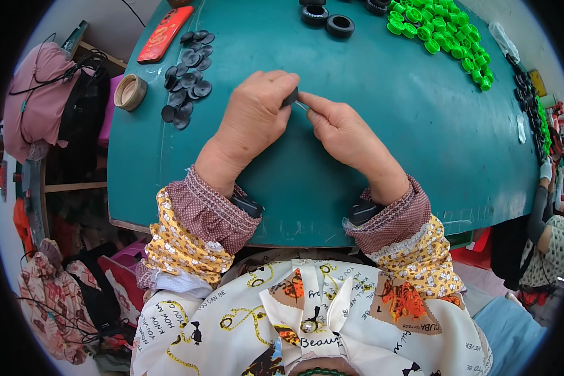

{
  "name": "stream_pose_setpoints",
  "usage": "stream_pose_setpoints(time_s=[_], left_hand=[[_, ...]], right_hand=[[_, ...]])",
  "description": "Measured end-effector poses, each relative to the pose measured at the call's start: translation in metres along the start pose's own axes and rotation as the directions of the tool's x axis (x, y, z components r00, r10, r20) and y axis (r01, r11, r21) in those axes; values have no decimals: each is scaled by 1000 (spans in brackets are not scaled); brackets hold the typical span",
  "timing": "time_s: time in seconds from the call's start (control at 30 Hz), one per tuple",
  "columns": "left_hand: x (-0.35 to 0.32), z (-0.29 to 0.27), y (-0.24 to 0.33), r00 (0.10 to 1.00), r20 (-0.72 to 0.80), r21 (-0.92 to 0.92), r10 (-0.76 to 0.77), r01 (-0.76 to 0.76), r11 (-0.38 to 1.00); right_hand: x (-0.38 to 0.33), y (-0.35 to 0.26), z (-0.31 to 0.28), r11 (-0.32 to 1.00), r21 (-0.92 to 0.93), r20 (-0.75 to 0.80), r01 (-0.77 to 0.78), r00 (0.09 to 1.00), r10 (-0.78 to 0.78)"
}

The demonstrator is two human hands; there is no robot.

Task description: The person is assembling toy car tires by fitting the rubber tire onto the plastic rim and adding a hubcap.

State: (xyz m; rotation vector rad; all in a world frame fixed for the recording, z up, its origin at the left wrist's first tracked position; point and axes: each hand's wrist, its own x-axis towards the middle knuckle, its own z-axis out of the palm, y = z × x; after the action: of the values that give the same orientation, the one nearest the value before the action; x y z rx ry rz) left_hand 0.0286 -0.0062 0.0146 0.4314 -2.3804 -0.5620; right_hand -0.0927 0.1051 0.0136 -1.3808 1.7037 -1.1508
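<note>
A: Where do the two hands lie?

B: Near the centre of the frame, slightly above the middle, over a teal table (407,144). The left hand (257,116) is at left, the right hand (348,128) at right; their fingertips nearly meet.

A: What is the state of the fingers?

B: Those of the left hand are curled around a black piece (290,97), pinching it so that only its rounded edge shows. Those of the right hand are folded about a thin metal tool (302,106), with the forefinger extended toward the piece.

A: Does the tool touch the piece?

B: Its visible shaft points up and left toward it, between the hands; its tip is hidden, so contact cannot be told. The handle is likewise concealed by the palm.

A: And the surroundings?

B: Upper left of the frame: a loose group of black discs (188,80), some overlapping; beside them, a beige round object (130,92) and, above, a red phone (165,36) lying at a slant. Top centre: black tyres (340,26). Upper right: a heap of green rims (442,28), trailing downward, with a clear plastic bag (503,41) just beyond.

A: The far right?

B: A co-worker (550,250) in light patterned clothing, near the table's edge.
</note>
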Motion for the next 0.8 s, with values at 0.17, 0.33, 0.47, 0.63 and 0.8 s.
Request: stream_pose_setpoints(time_s=[0.17,0.33,0.47,0.63,0.8], left_hand=[[1,-3,6,1000,16,91,15,-17,996],[1,3,3,997,-81,-47,-2,-2,999],[0,6,9,967,-21,-318,-253,234,919],[0,1,4,942,82,-464,-326,325,824],[3,0,-5,937,195,-440,-289,347,828]], right_hand=[[-2,0,5,999,-19,-77,41,996,-42],[-2,-5,17,999,17,-204,44,978,-39],[1,0,20,992,48,-280,115,955,-97],[0,-12,-6,659,683,228,-314,949,217],[-1,-9,10,885,459,-25,-79,995,101]])
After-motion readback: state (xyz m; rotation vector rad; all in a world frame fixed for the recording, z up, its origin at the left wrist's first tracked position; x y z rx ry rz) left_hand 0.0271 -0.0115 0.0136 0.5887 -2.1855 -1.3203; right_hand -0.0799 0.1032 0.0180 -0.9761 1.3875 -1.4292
